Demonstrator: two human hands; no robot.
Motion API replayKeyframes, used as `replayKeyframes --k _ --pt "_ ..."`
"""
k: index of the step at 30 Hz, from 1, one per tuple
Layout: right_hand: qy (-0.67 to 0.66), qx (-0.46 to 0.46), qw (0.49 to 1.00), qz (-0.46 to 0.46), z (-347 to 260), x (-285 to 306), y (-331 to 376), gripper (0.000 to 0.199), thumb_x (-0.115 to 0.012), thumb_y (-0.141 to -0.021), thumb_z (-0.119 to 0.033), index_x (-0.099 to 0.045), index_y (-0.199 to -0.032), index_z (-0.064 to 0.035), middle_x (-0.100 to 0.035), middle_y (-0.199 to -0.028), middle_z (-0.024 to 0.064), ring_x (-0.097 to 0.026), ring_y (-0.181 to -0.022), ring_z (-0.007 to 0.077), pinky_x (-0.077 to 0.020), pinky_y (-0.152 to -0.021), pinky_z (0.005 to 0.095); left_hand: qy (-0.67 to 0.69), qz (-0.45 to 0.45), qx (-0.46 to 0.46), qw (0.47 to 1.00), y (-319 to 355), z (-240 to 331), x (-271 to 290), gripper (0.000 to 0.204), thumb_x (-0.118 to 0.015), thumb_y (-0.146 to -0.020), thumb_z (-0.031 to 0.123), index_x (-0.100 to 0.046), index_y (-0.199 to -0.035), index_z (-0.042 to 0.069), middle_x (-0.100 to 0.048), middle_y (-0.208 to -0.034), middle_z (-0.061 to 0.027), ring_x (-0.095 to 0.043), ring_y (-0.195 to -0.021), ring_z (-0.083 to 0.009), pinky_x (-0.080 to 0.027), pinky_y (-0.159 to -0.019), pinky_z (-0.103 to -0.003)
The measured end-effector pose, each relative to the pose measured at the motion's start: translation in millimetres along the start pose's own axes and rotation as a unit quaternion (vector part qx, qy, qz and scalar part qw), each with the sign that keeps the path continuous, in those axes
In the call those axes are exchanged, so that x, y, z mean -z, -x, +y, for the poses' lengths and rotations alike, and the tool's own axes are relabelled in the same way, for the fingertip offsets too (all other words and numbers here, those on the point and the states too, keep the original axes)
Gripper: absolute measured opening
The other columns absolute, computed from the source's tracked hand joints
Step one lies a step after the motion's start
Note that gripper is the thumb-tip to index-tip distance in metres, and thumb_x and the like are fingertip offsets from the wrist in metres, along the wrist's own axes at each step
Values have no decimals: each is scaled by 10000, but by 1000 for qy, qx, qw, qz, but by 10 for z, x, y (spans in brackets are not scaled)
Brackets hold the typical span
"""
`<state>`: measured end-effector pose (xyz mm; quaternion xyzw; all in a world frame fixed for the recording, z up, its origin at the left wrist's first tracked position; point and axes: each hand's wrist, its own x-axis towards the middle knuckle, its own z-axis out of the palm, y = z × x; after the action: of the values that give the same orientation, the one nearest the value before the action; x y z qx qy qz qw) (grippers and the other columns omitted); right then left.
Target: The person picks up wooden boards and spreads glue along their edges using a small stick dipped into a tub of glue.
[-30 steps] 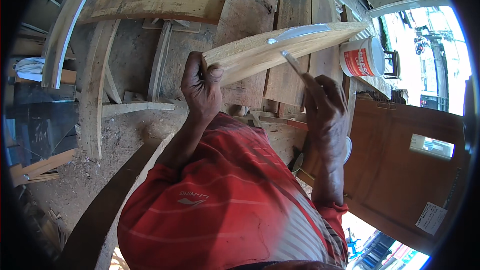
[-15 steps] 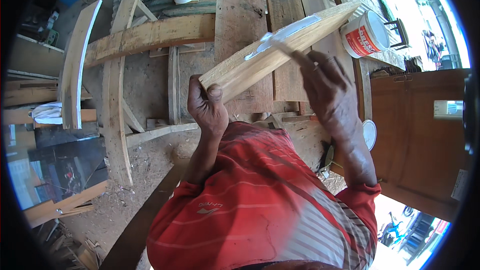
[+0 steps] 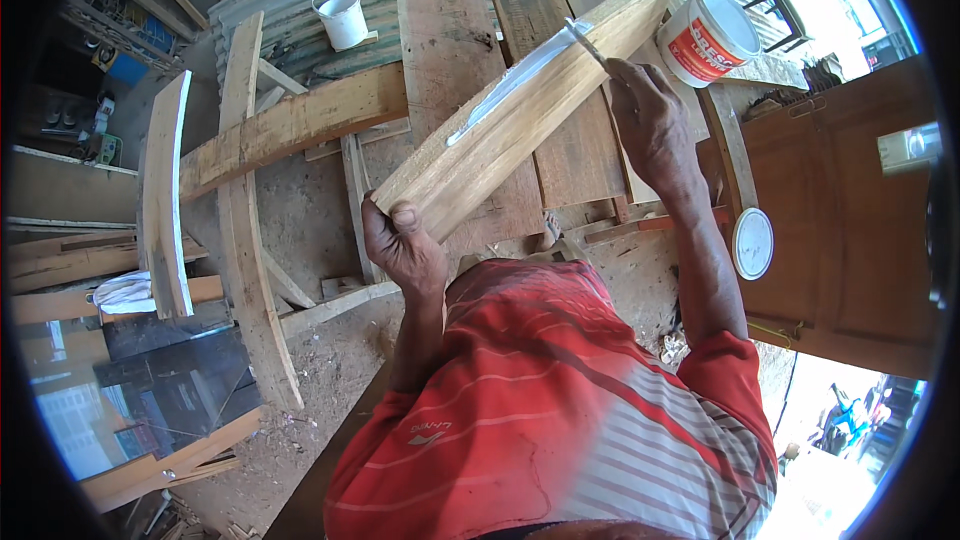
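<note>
My left hand (image 3: 402,246) grips the near end of a long pale wooden plank (image 3: 480,145) that slants up to the right. A streak of white glue (image 3: 517,82) runs along its upper face. My right hand (image 3: 648,120) holds a thin flat stick (image 3: 588,44) with its tip on the glue near the plank's far end. An open white and red glue tub (image 3: 706,34) stands just right of that end.
A white round lid (image 3: 752,243) lies on a brown wooden door panel (image 3: 850,230) at the right. Curved planks (image 3: 165,195) and boards (image 3: 290,125) lie on the sawdust floor at left. A small white bucket (image 3: 342,18) stands at the back.
The view has shifted so the plank and hands sit further right and higher. My right hand with the stick has moved up along the plank toward its far end.
</note>
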<state>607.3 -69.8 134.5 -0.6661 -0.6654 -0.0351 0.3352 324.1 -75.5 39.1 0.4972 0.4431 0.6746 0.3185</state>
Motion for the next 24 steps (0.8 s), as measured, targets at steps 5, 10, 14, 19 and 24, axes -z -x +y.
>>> replayKeyframes --k 5,10,14,19,24 --pt "117 36 992 -7 146 296 -230 218 -621 -999 -129 -690 -1201 -82 -712 -993 136 -709 -870 348 -549 -719 456 -11 -5 -10 1000 31 4 18 586 -605 -1017 573 -581 -1062 -10 -580 -951 -28 -544 -901 -122 -454 -824 -281" --pt "168 62 983 -36 352 423 -381 197 -624 -989 -123 -693 -1166 -69 -708 -962 139 -701 -855 359 -543 -715 468 12 -13 -35 999 33 -16 9 573 -630 -1009 560 -578 -1025 -11 -552 -947 -31 -537 -887 -128 -443 -817 -277" --pt "153 71 983 -67 171 467 -316 207 -635 -968 -101 -694 -1162 -64 -695 -945 140 -697 -834 358 -540 -711 463 17 -22 -38 999 14 24 5 550 -646 -1008 532 -581 -1026 -14 -549 -946 -35 -539 -885 -125 -440 -812 -270" --pt "122 140 975 -119 -416 524 -36 265 -638 -942 -55 -665 -1205 -28 -630 -882 116 -664 -777 296 -545 -695 418 19 -28 -43 999 18 25 -8 551 -653 -1004 528 -590 -1041 -19 -564 -953 -36 -548 -887 -122 -442 -811 -269" --pt "5 249 959 -137 -854 427 203 359 -652 -923 -49 -623 -1277 4 -591 -959 104 -655 -821 245 -566 -707 382 22 -21 -45 999 37 14 9 570 -647 -999 547 -597 -1054 -18 -573 -957 -36 -555 -896 -122 -450 -814 -274"
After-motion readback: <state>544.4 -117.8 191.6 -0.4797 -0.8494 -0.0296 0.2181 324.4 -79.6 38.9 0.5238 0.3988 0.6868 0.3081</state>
